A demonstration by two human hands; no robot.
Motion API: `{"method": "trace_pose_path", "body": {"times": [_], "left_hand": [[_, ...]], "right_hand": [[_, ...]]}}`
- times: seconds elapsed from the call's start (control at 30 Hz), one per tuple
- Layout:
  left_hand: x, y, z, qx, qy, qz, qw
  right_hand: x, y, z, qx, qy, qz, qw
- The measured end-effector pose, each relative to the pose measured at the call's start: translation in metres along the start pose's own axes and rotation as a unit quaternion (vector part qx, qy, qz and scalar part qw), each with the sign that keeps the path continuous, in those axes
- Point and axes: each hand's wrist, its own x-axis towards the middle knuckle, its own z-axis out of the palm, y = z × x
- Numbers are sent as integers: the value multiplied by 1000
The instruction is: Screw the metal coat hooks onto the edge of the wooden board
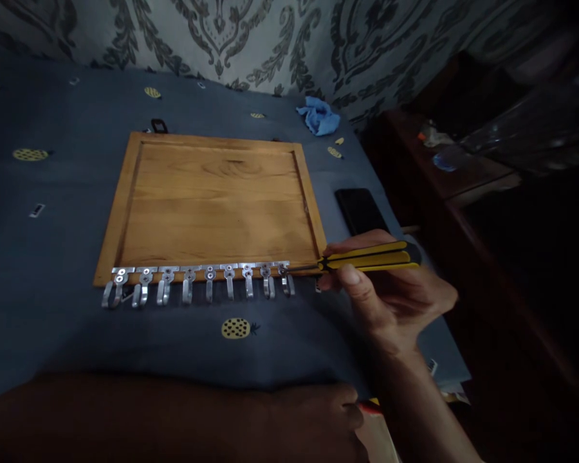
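Your right hand (390, 289) is closed around a screwdriver (367, 257) with a yellow and black handle, thumb pressed along the near side and fingers wrapped over the top. The shaft runs out to the left of that hand, lying nearly flat, and its tip meets the last hook (285, 278) in a row of metal hooks (197, 280) screwed along the near edge of a wooden board (212, 199). The board lies flat on the blue cloth (53, 257), just left of your right hand; its raised rim frames a shallow panel with nothing lying in it.

Your left hand (328, 411) sits low in the view, near your body and below the right wrist. It looks loosely closed, but the light is too dim to be sure, and something red and yellow (372, 406) shows at its fingertips.

Beyond your right hand lies a black phone (359, 209), and farther off a crumpled blue rag (319, 117).
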Motion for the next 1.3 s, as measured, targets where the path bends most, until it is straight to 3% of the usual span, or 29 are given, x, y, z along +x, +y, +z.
{"method": "trace_pose_path", "body": {"times": [0.2, 0.33, 0.57, 1.07, 1.3], "left_hand": [[1, -2, -2, -17, -10, 8, 1000], [1, -2, -2, -27, -5, 5, 1000], [1, 0, 2, -31, 8, -5, 999], [1, 0, 4, -22, -24, 17, 999], [1, -3, 4, 5, -9, 14, 1000]], "right_hand": [[0, -6, 3, 11, 60, -20, 998], [1, -7, 4, 21, 113, 14, 993], [1, -2, 3, -27, 48, 18, 998], [0, 1, 7, -12, 31, 36, 999], [3, -1, 4, -53, 2, -11, 999]]}}
